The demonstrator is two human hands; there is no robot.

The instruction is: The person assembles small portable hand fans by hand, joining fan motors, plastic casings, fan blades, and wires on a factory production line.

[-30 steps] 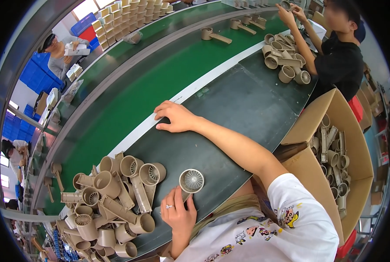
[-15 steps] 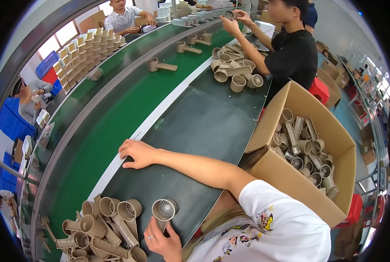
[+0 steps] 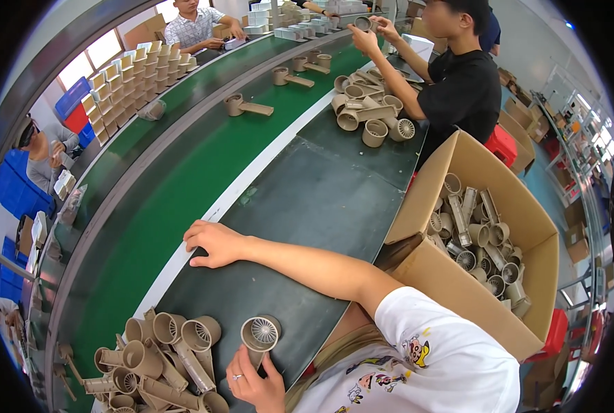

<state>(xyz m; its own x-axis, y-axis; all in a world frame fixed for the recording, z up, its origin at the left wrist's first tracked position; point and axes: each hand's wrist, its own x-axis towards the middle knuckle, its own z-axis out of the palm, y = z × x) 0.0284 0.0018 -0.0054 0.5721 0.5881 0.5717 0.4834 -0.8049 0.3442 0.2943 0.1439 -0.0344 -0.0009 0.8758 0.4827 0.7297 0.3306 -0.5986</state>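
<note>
Beige cup (image 3: 261, 334) gripped by left hand (image 3: 257, 382), right hand (image 3: 214, 245) rested loosely; big pile (image 3: 144, 358) left unsorted-looking, few parts (image 3: 235, 105) set on belt (image 3: 173, 179).

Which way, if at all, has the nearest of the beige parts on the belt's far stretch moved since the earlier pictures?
Yes: against the greenish mark on the tabletop, the beige part has shifted slightly left along the belt.
</note>
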